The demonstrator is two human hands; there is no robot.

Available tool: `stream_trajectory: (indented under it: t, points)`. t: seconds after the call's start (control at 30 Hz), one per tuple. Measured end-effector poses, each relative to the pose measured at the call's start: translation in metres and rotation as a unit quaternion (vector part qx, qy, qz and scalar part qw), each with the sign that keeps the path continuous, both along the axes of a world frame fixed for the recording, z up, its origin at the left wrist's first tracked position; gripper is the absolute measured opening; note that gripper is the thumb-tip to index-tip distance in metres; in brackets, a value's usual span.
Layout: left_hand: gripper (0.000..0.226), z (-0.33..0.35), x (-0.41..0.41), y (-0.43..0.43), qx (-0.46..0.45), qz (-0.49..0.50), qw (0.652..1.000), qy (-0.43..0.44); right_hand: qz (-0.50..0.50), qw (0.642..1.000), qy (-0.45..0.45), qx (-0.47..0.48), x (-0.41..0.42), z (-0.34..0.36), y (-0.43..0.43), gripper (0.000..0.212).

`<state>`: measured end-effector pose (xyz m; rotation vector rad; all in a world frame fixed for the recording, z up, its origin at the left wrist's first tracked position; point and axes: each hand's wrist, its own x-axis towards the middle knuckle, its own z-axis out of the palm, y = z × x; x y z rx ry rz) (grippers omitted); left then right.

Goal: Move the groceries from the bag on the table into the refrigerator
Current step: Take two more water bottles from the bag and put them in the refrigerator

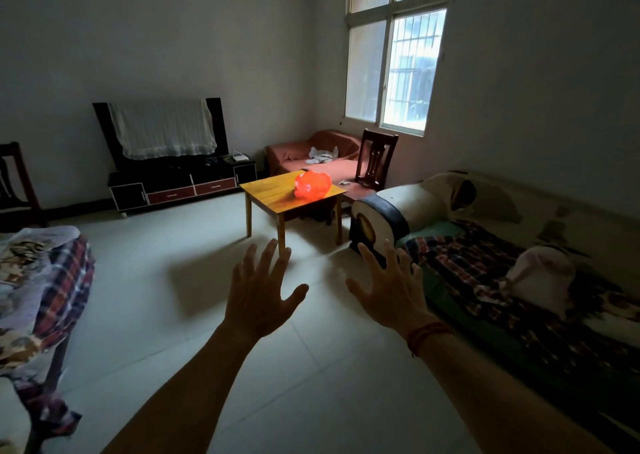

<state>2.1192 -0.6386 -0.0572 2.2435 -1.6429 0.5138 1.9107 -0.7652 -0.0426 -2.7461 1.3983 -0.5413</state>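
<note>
Red plastic bag [312,185] sits on a small wooden table [266,194] in a dim living room, well apart from a person's two outstretched hands.

The bag rests toward the table's far right side, bulging and knotted at the top, its contents hidden. Nearer the camera, the left hand [258,294] and right hand [389,291] hover above the tiled floor [145,280], fingers spread and straight, grasping nothing; a red string bracelet [427,336] circles the right wrist. Behind the table stand a dark wooden chair [377,157] and a reddish sofa [311,152] under a barred window [398,69]. A cloth-draped television [162,128] tops a black TV stand [180,185] at left. A couch with a plaid blanket [485,263] runs along the right.
</note>
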Motion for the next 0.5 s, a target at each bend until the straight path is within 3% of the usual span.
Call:
stream_trajectory:
  t: [0.5]
  points:
    - [0.082, -0.021, 0.151, -0.249, 0.011, 0.014, 1.000, 0.013, 0.007, 0.999, 0.034, 0.012, 0.154, -0.025, -0.251, 0.075]
